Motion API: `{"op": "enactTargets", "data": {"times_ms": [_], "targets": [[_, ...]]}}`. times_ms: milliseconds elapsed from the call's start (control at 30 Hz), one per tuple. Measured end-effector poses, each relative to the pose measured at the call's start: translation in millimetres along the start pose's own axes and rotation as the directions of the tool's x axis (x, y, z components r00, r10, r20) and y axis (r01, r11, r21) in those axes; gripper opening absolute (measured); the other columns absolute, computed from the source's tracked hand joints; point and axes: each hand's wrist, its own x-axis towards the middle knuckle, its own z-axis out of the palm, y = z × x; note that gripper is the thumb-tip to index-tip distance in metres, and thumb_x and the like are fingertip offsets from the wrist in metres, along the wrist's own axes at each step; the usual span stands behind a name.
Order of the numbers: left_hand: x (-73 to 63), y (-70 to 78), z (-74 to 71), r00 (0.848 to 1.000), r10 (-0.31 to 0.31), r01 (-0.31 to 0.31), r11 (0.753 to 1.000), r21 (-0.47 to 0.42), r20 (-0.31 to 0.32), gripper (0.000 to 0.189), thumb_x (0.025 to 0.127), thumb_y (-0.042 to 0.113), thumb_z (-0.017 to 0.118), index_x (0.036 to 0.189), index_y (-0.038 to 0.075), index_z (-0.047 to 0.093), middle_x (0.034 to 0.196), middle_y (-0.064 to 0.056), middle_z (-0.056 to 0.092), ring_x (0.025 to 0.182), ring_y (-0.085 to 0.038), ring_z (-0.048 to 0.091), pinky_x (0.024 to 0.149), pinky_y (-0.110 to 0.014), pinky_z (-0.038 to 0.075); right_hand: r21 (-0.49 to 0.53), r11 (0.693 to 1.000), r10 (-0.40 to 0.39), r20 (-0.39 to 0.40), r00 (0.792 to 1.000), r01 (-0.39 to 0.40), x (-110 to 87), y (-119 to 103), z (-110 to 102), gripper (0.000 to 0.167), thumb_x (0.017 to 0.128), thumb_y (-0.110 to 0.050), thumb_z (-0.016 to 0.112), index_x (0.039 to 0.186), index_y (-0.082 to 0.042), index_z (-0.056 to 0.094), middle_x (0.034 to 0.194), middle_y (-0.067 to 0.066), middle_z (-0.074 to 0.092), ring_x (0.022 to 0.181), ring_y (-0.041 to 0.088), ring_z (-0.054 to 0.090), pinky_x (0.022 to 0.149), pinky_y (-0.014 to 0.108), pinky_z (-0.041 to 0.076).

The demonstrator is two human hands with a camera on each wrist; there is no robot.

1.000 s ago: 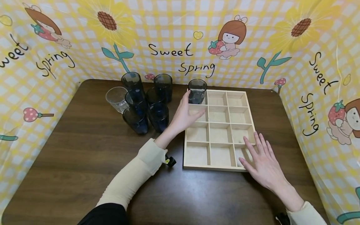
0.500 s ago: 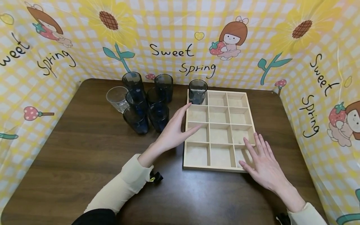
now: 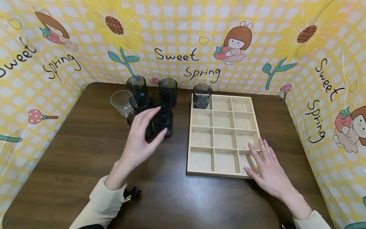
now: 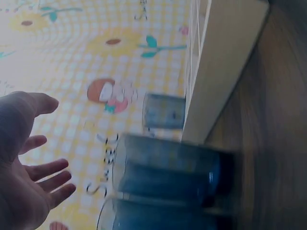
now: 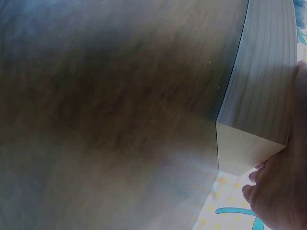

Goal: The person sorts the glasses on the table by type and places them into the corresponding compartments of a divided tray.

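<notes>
My left hand [image 3: 138,141] hovers over the near side of a cluster of dark blue-grey glasses [image 3: 168,90], thumb and fingers spread apart with nothing between them. It hides part of the nearest glasses. In the left wrist view the hand [image 4: 29,163] is at the left, beside two of these glasses [image 4: 163,167]. One more dark glass [image 3: 202,96] stands upright in the far left compartment of a wooden divided tray [image 3: 224,175]. My right hand [image 3: 270,173] rests with straight fingers on the tray's near right corner.
A clear glass [image 3: 121,101] stands at the left of the dark cluster. The brown table [image 3: 71,159] is bordered at the back and sides by a yellow checked cloth [image 3: 177,38]. The tray's thick side wall [image 5: 261,72] shows in the right wrist view.
My left hand has moved from beside the glass in the tray, left and toward me, to over the glass cluster. My right hand stays at the tray corner.
</notes>
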Motion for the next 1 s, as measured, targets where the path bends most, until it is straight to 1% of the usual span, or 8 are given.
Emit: {"op": "enactTargets", "data": {"times_ms": [100,267,400,600,767,833,933,1000], "targets": [[-5.6,-10.0,-10.2,0.998,0.006,0.000,0.994,0.108,-0.054,0.072,0.093,0.016,0.086,0.159,0.008,0.056,0.159,-0.021,0.056,0.153,-0.041,0.044,0.129,-0.057,0.034,0.002,1.000,0.003,0.003,1.000,-0.003,-0.6,0,1,0.086,0.108,-0.050,0.065,0.176,-0.016,0.025,0.183,0.029,0.007,0.172,0.045,0.009,0.135,0.023,-0.015],[-16.3,-27.9,-19.5,0.995,-0.026,0.051,0.960,0.275,-0.094,0.089,0.090,0.027,0.087,0.167,0.011,0.045,0.171,-0.025,0.041,0.165,-0.047,0.029,0.133,-0.073,0.019,0.006,1.000,0.005,0.002,1.000,-0.005,-2.2,-1,1,0.086,0.108,-0.048,0.065,0.176,-0.014,0.026,0.183,0.029,0.006,0.172,0.045,0.009,0.135,0.022,-0.015],[-24.7,-42.1,-22.9,0.991,-0.087,0.115,0.942,0.316,-0.103,0.100,0.090,0.035,0.086,0.171,0.010,0.035,0.176,-0.026,0.033,0.167,-0.049,0.024,0.134,-0.074,0.016,0.006,1.000,0.007,0.000,1.000,-0.007,-3.1,-1,1,0.085,0.108,-0.047,0.065,0.176,-0.014,0.026,0.183,0.029,0.005,0.173,0.043,0.007,0.135,0.023,-0.015],[-31.9,-59.0,-24.3,0.973,-0.195,0.224,0.923,0.312,-0.121,0.110,0.090,0.040,0.085,0.172,0.000,0.025,0.176,-0.030,0.030,0.166,-0.050,0.025,0.134,-0.071,0.019,0.010,1.000,0.011,-0.001,1.000,-0.011,-2.9,-1,1,0.084,0.108,-0.047,0.065,0.176,-0.015,0.026,0.184,0.028,0.005,0.173,0.043,0.006,0.136,0.024,-0.015],[-37.8,-69.9,-20.2,0.945,-0.304,0.325,0.914,0.242,-0.119,0.111,0.091,0.033,0.088,0.173,0.001,0.020,0.177,-0.030,0.027,0.165,-0.049,0.026,0.135,-0.069,0.022,0.013,1.000,0.009,-0.001,1.000,-0.009,-1.8,-1,0,0.084,0.109,-0.047,0.064,0.176,-0.015,0.025,0.184,0.027,0.004,0.173,0.043,0.007,0.136,0.024,-0.015],[-40.4,-74.1,-17.3,0.928,-0.354,0.371,0.907,0.200,-0.114,0.111,0.092,0.031,0.088,0.174,0.002,0.019,0.178,-0.028,0.026,0.166,-0.048,0.026,0.135,-0.067,0.022,0.016,1.000,0.008,-0.001,1.000,-0.008,-1.4,-1,0,0.084,0.109,-0.047,0.064,0.176,-0.015,0.025,0.184,0.027,0.004,0.173,0.043,0.006,0.136,0.023,-0.014],[-42.1,-77.8,-13.1,0.889,-0.451,0.457,0.883,0.105,-0.081,0.109,0.095,0.029,0.086,0.174,0.002,0.016,0.180,-0.026,0.026,0.166,-0.047,0.027,0.135,-0.065,0.023,0.023,1.000,0.005,-0.005,1.000,-0.005,-1.1,-1,0,0.084,0.108,-0.046,0.065,0.176,-0.015,0.026,0.184,0.027,0.004,0.173,0.043,0.007,0.136,0.023,-0.014],[-41.8,-78.3,-11.0,0.851,-0.524,0.525,0.851,0.028,-0.045,0.107,0.097,0.029,0.084,0.175,0.003,0.015,0.180,-0.025,0.026,0.167,-0.045,0.028,0.135,-0.064,0.024,0.029,1.000,0.003,-0.006,1.000,-0.003,-0.9,-1,1,0.084,0.108,-0.046,0.065,0.176,-0.014,0.026,0.184,0.028,0.004,0.173,0.042,0.006,0.136,0.023,-0.013]]}}
